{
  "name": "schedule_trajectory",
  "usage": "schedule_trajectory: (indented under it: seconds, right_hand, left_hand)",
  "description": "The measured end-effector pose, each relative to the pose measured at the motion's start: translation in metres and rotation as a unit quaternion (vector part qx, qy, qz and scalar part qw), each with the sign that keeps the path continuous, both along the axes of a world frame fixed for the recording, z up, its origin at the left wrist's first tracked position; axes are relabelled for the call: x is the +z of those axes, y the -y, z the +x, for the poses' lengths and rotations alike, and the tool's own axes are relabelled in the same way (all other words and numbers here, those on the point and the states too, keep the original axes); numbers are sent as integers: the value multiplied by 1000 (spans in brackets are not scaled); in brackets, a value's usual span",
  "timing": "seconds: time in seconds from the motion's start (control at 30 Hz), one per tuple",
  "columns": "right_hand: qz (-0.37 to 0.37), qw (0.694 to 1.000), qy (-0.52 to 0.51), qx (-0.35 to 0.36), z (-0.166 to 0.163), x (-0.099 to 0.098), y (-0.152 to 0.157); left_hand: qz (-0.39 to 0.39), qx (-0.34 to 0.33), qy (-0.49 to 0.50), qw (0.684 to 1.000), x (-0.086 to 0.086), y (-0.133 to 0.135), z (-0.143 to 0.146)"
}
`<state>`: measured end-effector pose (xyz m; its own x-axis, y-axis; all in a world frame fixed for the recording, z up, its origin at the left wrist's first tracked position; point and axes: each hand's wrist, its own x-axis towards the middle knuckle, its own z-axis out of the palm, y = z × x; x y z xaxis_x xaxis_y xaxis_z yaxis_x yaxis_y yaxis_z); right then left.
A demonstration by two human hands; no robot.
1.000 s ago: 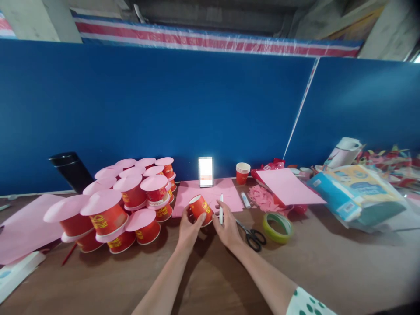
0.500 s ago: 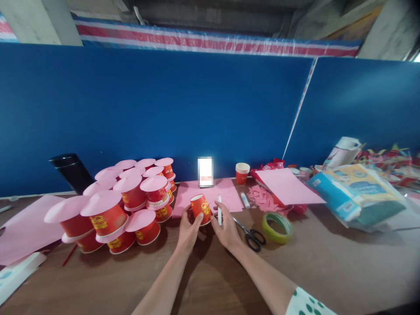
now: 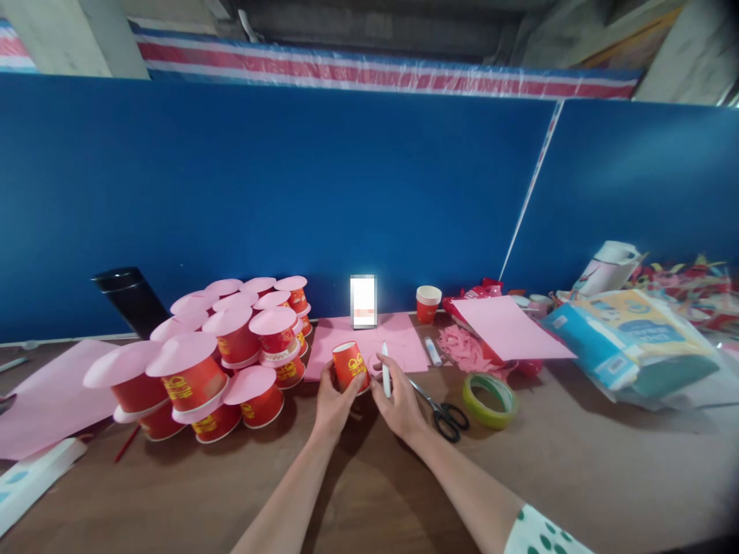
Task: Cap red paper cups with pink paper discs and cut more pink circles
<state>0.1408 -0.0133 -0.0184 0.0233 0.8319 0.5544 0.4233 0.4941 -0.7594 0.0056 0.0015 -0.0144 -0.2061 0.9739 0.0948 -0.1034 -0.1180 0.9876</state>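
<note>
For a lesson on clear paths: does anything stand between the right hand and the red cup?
Nothing visible does: the right hand, holding a white pen, is beside the red cup in the left hand.

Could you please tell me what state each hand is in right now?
Left hand: closed, holding a cup.
Right hand: closed, holding a pen.

The brown tabletop point(image 3: 242, 488) bears black-handled scissors point(image 3: 438, 409), yellow-green tape point(image 3: 490, 418), pink paper point(image 3: 329, 338) — and stacked red cups point(image 3: 216, 425).

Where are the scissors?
In the head view, the scissors lie on the table right of centre, between the right hand and the roll of yellow-green tape.
</note>
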Motion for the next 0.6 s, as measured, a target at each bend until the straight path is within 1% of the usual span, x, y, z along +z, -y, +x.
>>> schedule_trajectory:
  seconds: [0.07,0.27,0.43,0.6]
  right_hand:
    - [1,1000,1,7,0,1,1]
    - [-2,1000,9,18,0,3,2]
    - [-1,1000,26,1,1,3,2]
    - [-8,999,33,6,1,4,2]
  left_hand:
    - [-9,8,-9,1000,1,0,0]
    - [-2,21,-22,1000,-1,-1,-1]
    - [15,9,-16,1000,-2,0,-1]
    - [32,-11,19,999,-1,1,1]
